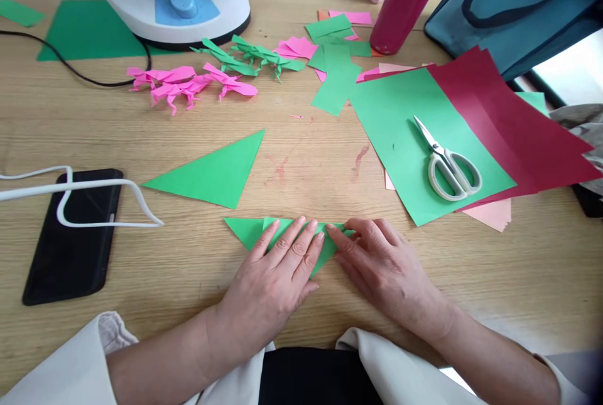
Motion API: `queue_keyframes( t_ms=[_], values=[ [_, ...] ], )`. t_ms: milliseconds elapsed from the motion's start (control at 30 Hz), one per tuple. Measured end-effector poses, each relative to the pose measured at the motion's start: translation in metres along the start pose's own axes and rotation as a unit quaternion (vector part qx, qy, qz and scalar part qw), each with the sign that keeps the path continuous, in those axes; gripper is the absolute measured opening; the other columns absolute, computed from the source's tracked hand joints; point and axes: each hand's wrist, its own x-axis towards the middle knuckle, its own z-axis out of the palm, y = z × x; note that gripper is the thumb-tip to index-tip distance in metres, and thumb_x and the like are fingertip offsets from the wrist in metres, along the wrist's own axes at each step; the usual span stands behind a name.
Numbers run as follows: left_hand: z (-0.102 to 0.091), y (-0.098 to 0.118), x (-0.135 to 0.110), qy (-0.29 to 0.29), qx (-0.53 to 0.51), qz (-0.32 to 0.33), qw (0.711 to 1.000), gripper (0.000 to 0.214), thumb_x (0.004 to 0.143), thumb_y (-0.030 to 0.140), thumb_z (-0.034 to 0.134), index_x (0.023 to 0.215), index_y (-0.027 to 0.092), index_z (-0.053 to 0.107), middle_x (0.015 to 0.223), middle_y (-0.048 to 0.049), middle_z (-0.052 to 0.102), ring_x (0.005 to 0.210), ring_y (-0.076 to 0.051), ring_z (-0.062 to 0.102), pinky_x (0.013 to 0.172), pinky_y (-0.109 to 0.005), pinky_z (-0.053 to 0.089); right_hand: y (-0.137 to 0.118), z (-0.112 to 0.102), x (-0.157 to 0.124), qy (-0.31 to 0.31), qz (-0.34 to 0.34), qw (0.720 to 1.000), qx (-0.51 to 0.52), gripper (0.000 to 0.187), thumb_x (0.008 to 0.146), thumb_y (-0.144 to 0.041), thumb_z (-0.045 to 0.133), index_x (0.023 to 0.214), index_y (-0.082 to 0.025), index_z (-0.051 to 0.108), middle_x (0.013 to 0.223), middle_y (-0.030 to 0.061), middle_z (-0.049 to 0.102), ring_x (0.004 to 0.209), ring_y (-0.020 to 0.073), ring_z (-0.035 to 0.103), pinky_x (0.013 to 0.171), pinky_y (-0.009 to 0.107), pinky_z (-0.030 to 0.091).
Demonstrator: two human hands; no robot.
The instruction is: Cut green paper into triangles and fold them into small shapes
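Half-folded green paper (325,256) lies near the table's (301,172) front edge, under my flat left hand (271,286); my right hand (386,264), curled, pinches its right tip. Beyond, one green triangle (214,172) seems barely begun; pink figures (181,89) look finished.

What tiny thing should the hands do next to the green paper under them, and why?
I'd probably run the right hand's fingertips along the top edge to press it flat. The left hand lies spread over the paper, which should help steady it; the paper looks folded, and the right fingertips are already at that edge's right end.
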Motion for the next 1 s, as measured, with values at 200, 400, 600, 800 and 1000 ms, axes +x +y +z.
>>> queue_keyframes(
  t_ms=[200,400,600,800,1000],
  values=[
    [0.0005,0.0030,-0.0020,-0.014,0.010,-0.008,1.000,0.056,0.100,0.041,0.046,0.147,0.010,0.041,0.156,-0.0101,0.039,0.144,-0.027,0.036,0.116,-0.047,0.030,-0.0003,0.0003,-0.0003,0.007,0.002,1.000,-0.001,0.035,0.097,-0.017,0.054,0.130,-0.006,0.059,0.107,0.0175,0.058,0.092,0.0246,0.057,0.077,0.040,0.054],
    [0.0014,0.0053,-0.0025,-0.020,0.017,-0.014,1.000,0.056,0.100,0.041,0.043,0.147,0.010,0.042,0.157,-0.0100,0.039,0.144,-0.027,0.037,0.114,-0.046,0.035,-0.0003,0.0001,0.0003,0.011,-0.002,1.000,-0.002,0.034,0.096,-0.017,0.055,0.128,-0.006,0.060,0.107,0.0174,0.057,0.092,0.0248,0.057,0.076,0.040,0.055],
    [0.0010,0.0044,-0.0019,-0.028,0.017,-0.014,0.999,0.057,0.099,0.042,0.045,0.147,0.011,0.042,0.157,-0.0098,0.039,0.144,-0.027,0.037,0.113,-0.046,0.037,0.0003,0.0004,-0.0006,0.015,-0.003,1.000,-0.001,0.035,0.096,-0.017,0.055,0.130,-0.008,0.059,0.107,0.0165,0.057,0.089,0.0234,0.056,0.075,0.039,0.055],
    [0.0020,0.0049,-0.0025,-0.028,0.019,-0.016,0.999,0.056,0.100,0.041,0.045,0.147,0.011,0.041,0.157,-0.0096,0.038,0.144,-0.027,0.036,0.114,-0.045,0.036,0.0005,-0.0004,-0.0001,0.011,-0.011,1.000,-0.005,0.035,0.095,-0.016,0.055,0.129,-0.006,0.059,0.107,0.0174,0.056,0.089,0.0239,0.055,0.074,0.040,0.055],
    [0.0024,0.0059,-0.0029,-0.027,0.020,-0.018,0.999,0.055,0.100,0.040,0.044,0.147,0.012,0.042,0.157,-0.0099,0.038,0.144,-0.027,0.037,0.114,-0.045,0.035,0.0003,-0.0007,0.0002,0.010,-0.010,1.000,-0.009,0.035,0.096,-0.017,0.055,0.129,-0.006,0.059,0.108,0.0174,0.056,0.088,0.0236,0.055,0.074,0.040,0.055]
  ],
)
